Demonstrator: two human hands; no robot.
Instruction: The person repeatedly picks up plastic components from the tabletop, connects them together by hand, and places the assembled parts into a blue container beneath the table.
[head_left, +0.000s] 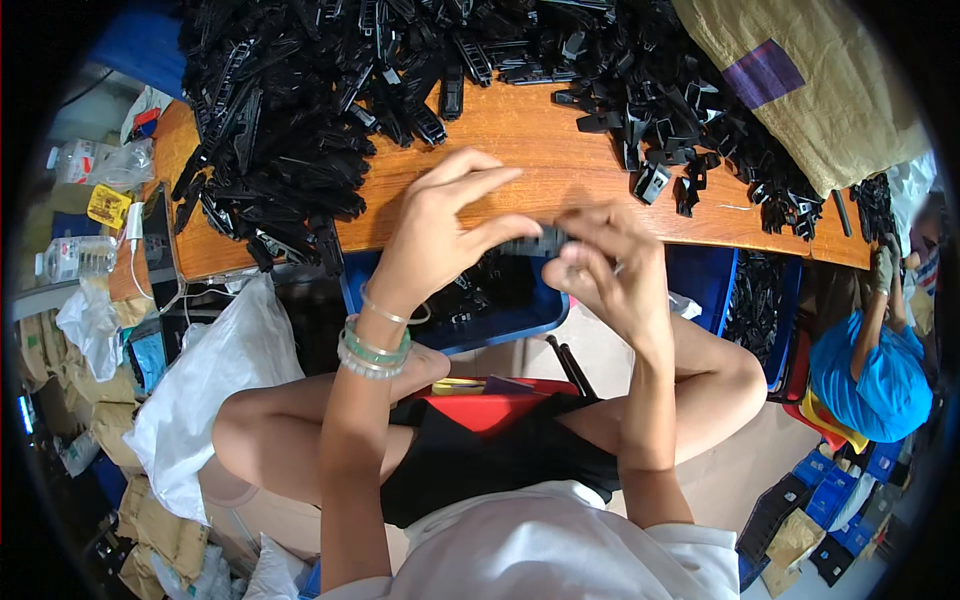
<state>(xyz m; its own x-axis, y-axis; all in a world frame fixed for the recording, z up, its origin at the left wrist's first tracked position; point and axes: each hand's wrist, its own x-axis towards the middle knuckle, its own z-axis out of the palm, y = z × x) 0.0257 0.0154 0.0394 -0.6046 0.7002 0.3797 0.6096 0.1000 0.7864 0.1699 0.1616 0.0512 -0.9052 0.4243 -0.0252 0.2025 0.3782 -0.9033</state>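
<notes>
Black plastic makes up the small piece at the centre of the frame, held up just in front of the near edge of the wooden surface. The right hand pinches its right end between bent fingers, which are blurred. The left hand has its index finger stretched out and its thumb reaching along to the piece; whether it grips the piece too, I cannot tell. Bracelets ring the left wrist.

On the surface, a big heap of long black parts fills the upper left of the frame, and a spread of shorter black clips lies at the upper right, beside a tan woven sack with a purple patch. Below the hands, a blue bin contains more dark pieces. Between the person's crossed legs is a red container. White plastic sheeting hangs at the left of the frame, and a co-worker in a blue shirt sits at the far right.
</notes>
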